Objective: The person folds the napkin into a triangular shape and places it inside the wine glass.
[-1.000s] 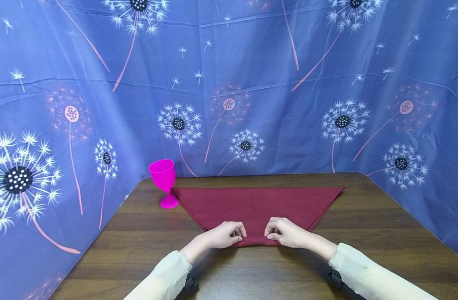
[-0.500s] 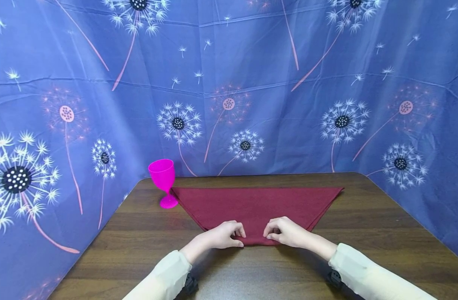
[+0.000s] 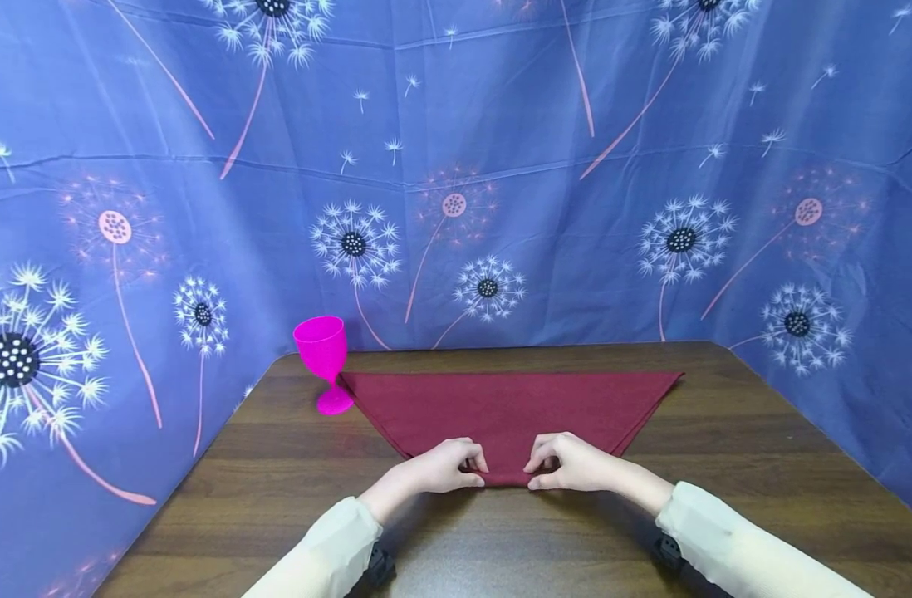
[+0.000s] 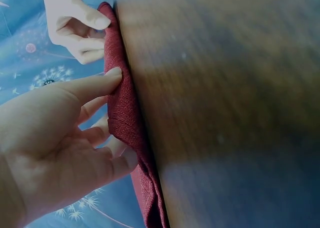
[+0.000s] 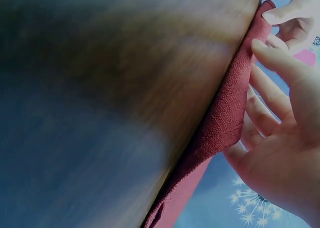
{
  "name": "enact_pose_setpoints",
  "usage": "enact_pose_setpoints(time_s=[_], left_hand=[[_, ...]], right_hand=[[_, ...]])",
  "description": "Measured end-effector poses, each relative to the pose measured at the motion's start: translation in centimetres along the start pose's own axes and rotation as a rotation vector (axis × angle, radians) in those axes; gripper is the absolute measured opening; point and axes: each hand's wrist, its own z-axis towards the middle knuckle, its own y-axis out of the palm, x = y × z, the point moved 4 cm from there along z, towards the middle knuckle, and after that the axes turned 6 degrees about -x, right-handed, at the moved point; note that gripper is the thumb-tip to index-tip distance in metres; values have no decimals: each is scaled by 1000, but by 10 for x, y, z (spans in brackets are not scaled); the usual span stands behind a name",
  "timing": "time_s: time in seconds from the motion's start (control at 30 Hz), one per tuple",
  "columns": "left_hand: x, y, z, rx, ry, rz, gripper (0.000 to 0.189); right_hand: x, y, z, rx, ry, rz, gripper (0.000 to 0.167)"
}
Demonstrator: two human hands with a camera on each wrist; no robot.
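Observation:
A dark red cloth napkin (image 3: 512,411) lies on the table with its long straight edge at the far side and slanting sides narrowing toward me. Its near end is turned into a short, thick folded edge. My left hand (image 3: 447,467) pinches that fold at its left, thumb on the near side and fingers over the top. At the right end my right hand (image 3: 570,463) holds it likewise, a short stretch of cloth showing between them. Both wrist views show the thumbs against the folded cloth (image 4: 125,106), which bulges in layers; some fingertips are hidden behind it.
A bright pink goblet (image 3: 325,353) stands upright at the back left, its foot close to the napkin's left corner. The brown wooden table (image 3: 277,490) ends at a blue dandelion-print curtain (image 3: 576,274) behind and on both sides.
First my left thumb, then my right thumb, has shifted down to the near side of the napkin's folded edge. The napkin and goblet stay put; the head view has turned slightly.

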Motion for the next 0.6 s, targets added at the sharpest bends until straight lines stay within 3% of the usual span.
enact_pose_setpoints(time_s=[0.2, 0.6], left_hand=[[1, 0, -1, -20, -7, -4, 20], [1, 1, 0, 6, -24, 68, 15]], right_hand=[[1, 0, 2, -9, 37, 16, 19], [1, 3, 3, -12, 85, 8, 18]])
